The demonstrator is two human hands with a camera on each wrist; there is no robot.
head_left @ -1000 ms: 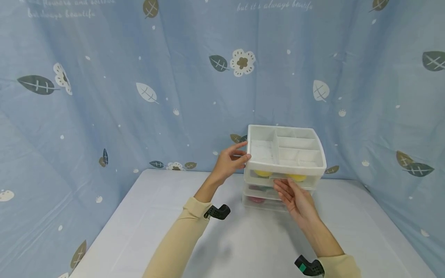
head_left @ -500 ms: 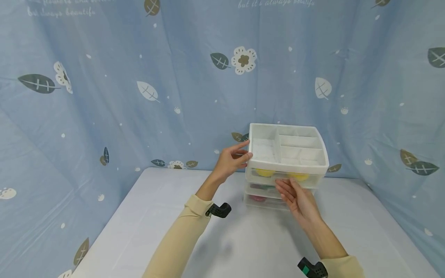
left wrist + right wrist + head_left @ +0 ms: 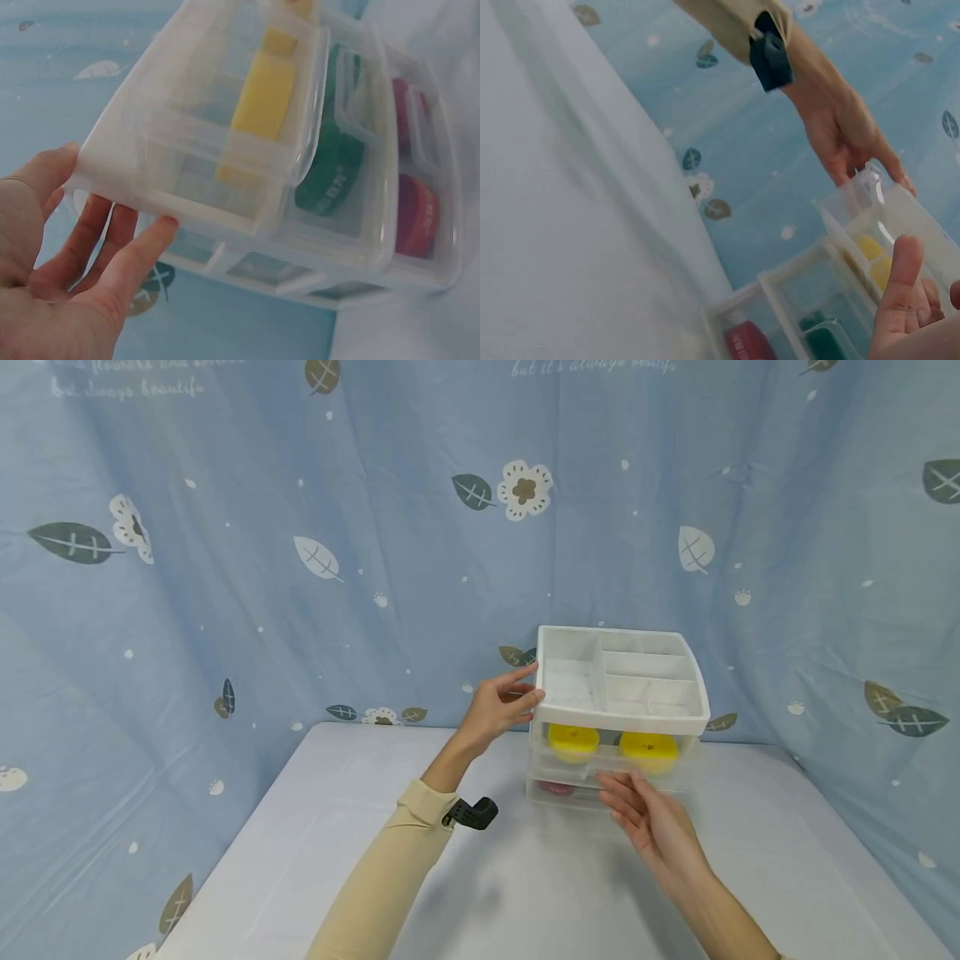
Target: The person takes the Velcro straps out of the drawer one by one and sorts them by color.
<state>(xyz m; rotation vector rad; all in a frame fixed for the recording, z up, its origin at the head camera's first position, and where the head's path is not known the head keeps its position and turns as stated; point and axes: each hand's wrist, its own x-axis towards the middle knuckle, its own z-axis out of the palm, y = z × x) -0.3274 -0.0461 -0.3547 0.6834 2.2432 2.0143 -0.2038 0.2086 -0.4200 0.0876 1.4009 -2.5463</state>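
Observation:
A small white drawer cabinet (image 3: pixel 622 722) has clear drawers and a divided tray on top. Its top drawer (image 3: pixel 225 150) is pulled out, with two yellow round pieces (image 3: pixel 648 747) inside. My left hand (image 3: pixel 491 714) grips the upper left edge of the cabinet, thumb and fingers touching its rim and side. My right hand (image 3: pixel 656 827) holds the top drawer's front near the middle, thumb uppermost; the exact hold on the handle is partly hidden. Through the lower drawers, green pieces (image 3: pixel 330 169) and red pieces (image 3: pixel 416 214) show, both in the left wrist view.
The cabinet stands on a white-covered table (image 3: pixel 375 860) near its back edge. Behind hangs a blue curtain (image 3: pixel 412 527) with leaf and flower prints. A black wrist camera (image 3: pixel 472 814) is strapped to the left wrist.
The top drawer has slid out toward me, with my right hand drawing back and slightly right. The yellow pieces are now more exposed. My left hand has stayed on the cabinet.

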